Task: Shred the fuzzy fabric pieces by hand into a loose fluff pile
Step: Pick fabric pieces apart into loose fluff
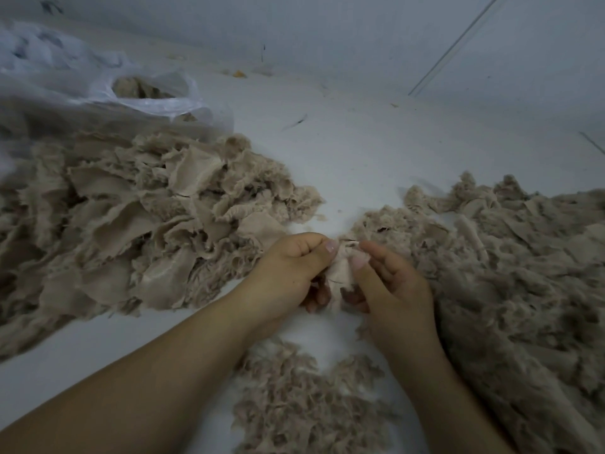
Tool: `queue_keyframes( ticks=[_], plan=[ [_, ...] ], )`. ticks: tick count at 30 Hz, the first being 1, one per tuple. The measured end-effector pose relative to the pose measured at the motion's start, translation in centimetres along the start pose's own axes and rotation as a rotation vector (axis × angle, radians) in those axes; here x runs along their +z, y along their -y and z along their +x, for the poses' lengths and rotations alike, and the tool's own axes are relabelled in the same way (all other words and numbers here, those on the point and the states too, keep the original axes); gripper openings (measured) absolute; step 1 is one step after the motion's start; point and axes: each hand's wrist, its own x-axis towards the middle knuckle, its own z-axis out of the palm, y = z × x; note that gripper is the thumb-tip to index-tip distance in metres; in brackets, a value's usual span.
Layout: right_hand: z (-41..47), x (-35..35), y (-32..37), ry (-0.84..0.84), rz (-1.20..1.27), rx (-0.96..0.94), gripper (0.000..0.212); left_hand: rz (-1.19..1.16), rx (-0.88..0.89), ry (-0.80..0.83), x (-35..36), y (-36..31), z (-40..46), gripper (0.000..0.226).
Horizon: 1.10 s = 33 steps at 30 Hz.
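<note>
fabric scrap (340, 270) at lower centre, pinched between left hand (291, 273) and right hand (389, 283), thumbs on top. heap of unshredded beige pieces (137, 221) at left; shredded fluff pile (510, 270) at right; smaller fluff patch (304, 398) below hands. clear plastic bag (108, 83) at upper left, on white surface (353, 152).

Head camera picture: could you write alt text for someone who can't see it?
Two bare hands, left hand and right hand, pinch a small beige fabric piece between them over a white surface. Fabric scraps are heaped left, shredded fluff right, and a plastic bag lies behind.
</note>
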Motion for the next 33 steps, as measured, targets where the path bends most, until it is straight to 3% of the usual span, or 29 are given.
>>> queue_keyframes(
  ticks=[3, 9, 12, 16, 21, 23, 25, 28, 30, 33],
  plan=[
    [-0.1, -0.1, 0.1, 0.030, 0.006, -0.042, 0.022, -0.065, -0.009, 0.030, -0.1, 0.2, 0.1, 0.033],
    [-0.1, -0.4, -0.1, 0.038, -0.020, -0.100, 0.022, 0.109, 0.023, 0.073, -0.4, 0.4, 0.3, 0.034],
    [-0.1, -0.2, -0.1, 0.043, -0.063, -0.109, 0.032, 0.078, 0.041, -0.015, -0.2, 0.7, 0.5, 0.011],
    [0.0, -0.3, -0.2, 0.042, -0.105, -0.110, 0.035, 0.008, -0.044, -0.171, -0.2, 1.0, 1.0, 0.035],
    [-0.2, -0.3, -0.2, 0.057, -0.068, -0.156, 0.020, 0.067, -0.022, -0.067, 0.1, 0.7, 0.9, 0.051],
    [-0.2, -0.3, -0.2, 0.068, -0.066, -0.173, 0.011, 0.071, -0.013, -0.003, 0.2, 0.6, 0.8, 0.042],
    [-0.1, -0.4, -0.4, 0.071, -0.091, -0.171, 0.018, 0.077, -0.018, -0.025, 0.1, 0.6, 0.9, 0.020],
    [0.1, -0.4, -0.6, 0.041, -0.112, -0.122, 0.024, 0.015, -0.034, -0.103, -0.4, 0.9, 0.9, 0.024],
    [0.0, -0.3, -0.4, 0.071, -0.103, -0.109, 0.007, 0.019, -0.026, -0.084, -0.6, 0.8, 0.8, 0.025],
    [-0.1, -0.4, -0.7, 0.094, -0.158, -0.160, 0.030, 0.071, -0.020, -0.049, -0.4, 0.6, 0.8, 0.029]
  ],
)
